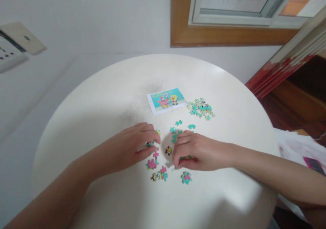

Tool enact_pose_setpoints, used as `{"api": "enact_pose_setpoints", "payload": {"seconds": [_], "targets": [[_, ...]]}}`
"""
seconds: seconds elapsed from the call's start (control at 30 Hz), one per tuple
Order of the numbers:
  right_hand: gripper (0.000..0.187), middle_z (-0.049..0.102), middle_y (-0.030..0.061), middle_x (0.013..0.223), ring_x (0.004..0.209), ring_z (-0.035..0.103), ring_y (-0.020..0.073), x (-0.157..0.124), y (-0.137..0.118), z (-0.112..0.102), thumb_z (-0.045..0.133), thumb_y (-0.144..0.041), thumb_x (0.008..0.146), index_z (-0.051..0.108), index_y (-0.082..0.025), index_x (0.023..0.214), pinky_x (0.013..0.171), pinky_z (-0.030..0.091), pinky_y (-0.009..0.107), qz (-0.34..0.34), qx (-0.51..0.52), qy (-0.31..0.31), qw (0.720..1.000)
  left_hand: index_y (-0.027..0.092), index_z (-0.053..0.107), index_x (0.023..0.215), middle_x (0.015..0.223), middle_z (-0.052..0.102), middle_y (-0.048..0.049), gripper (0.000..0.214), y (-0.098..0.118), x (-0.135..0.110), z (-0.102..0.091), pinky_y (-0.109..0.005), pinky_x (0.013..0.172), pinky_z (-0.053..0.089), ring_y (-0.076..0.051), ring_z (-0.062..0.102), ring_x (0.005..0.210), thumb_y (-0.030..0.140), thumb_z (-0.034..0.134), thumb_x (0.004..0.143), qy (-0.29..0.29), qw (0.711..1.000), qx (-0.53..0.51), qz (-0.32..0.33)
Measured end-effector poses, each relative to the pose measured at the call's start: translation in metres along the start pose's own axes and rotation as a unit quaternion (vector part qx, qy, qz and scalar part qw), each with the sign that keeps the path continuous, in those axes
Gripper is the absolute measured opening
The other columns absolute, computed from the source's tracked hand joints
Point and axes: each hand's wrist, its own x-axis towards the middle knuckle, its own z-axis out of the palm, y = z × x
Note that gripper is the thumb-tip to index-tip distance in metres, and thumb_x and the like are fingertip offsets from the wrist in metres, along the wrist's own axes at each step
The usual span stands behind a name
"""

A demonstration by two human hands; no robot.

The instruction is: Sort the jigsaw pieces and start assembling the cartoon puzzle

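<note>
My left hand (142,141) rests over the white table with thumb and forefinger apart, above some small jigsaw pieces (150,143) that it partly covers. Close below it lie pink and teal pieces (152,164), some joined. My right hand (189,150) is closed, its fingers curled down and pinched; a pale bit of a puzzle piece (174,169) shows at the fingertips, blurred. Between the hands sits a yellow and red piece (168,150). Nearer me are a joined yellow cluster (157,176) and a teal and pink cluster (186,177).
Beyond my hands lies a reference picture card (168,100) with cartoon figures. A heap of loose pieces (201,108) is to its right, and teal pieces (179,122) lie scattered below. The round white table (102,86) stands against a wall under a window.
</note>
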Motion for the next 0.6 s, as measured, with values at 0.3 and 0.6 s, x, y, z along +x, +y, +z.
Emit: {"api": "enact_pose_setpoints", "payload": {"seconds": [0.3, 0.6], "targets": [[0.013, 0.068, 0.0002, 0.072, 0.06, 0.051, 0.0107, -0.038, 0.056, -0.075, 0.068, -0.031, 0.083, 0.072, -0.019, 0.082, 0.058, 0.039, 0.027, 0.273, -0.046, 0.269, 0.923, 0.023, 0.063, 0.103, 0.099, 0.062, -0.0033, 0.016, -0.004, -0.001, 0.003, -0.032, 0.085, 0.044, -0.02, 0.059, 0.095, 0.028, 0.047, 0.098, 0.016, 1.0, 0.005, 0.009], [0.011, 0.07, 0.0007, 0.072, 0.064, 0.055, 0.0142, -0.047, 0.082, -0.082, 0.068, -0.026, 0.081, 0.077, -0.021, 0.081, 0.063, 0.041, 0.029, 0.367, -0.163, 0.214, 0.89, 0.024, 0.063, 0.107, 0.104, 0.063, -0.0031, 0.017, -0.009, -0.002, 0.006, -0.031, 0.088, 0.044, -0.019, 0.06, 0.099, 0.027, 0.048, 0.099, 0.022, 1.0, 0.014, 0.011]]}}
